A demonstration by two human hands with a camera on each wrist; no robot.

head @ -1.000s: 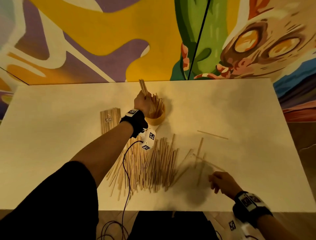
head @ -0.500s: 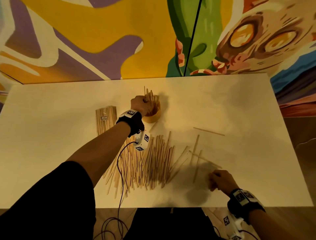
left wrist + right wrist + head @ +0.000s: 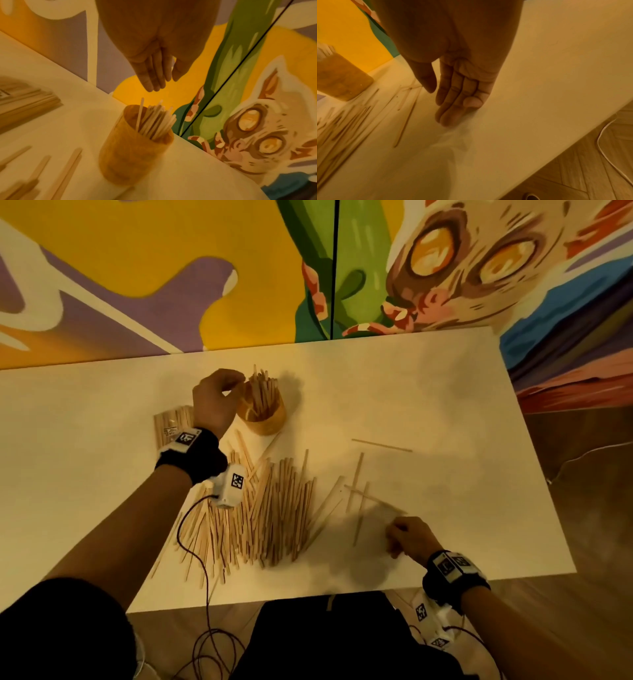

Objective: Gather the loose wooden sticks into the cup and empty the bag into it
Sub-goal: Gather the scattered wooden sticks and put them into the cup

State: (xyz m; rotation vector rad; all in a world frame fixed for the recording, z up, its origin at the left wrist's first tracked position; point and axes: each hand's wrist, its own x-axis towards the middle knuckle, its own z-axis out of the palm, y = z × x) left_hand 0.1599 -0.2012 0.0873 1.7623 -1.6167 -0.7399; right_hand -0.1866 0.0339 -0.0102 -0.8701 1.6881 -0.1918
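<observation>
Starting at the left of the white table (image 3: 445, 392), there's the bag (image 3: 171, 422) of wooden sticks lying flat, still packed, partly tucked behind our left wrist. In the left wrist view the bag (image 3: 25, 100) sits well off to the side of the cup.

Next over, our left hand (image 3: 214, 402) hovers just beside and above the cup (image 3: 265, 414). From the wrist cam the left hand (image 3: 154, 65) has its fingers (image 3: 150, 75) straight and pressed together pointing down, thumb a little apart, holding nothing, with a clear gap between the fingertips and the stick tops. The cup (image 3: 135, 152) stands upright with a bunch of sticks (image 3: 154, 124) poking up out of it, leaning toward its far side.

Nearer us, below the cup, is the big pile of loose sticks (image 3: 260, 515), mostly lying lengthwise toward us, a cable draped over its left edge.

To the right of the pile, a few stray sticks (image 3: 356, 498) lie crossed over each other, and one lone stick (image 3: 382, 445) sits farther out by itself.

Then our right hand (image 3: 407, 537), down near the front edge of the table. In the wrist view the right hand (image 3: 460, 92) is loosely relaxed, fingers together and mostly straight, empty, fingertips at or just above the tabletop; we can't tell if they actually touch. The nearest stray stick (image 3: 406, 121) lies just beside it, not in its grasp.
</observation>
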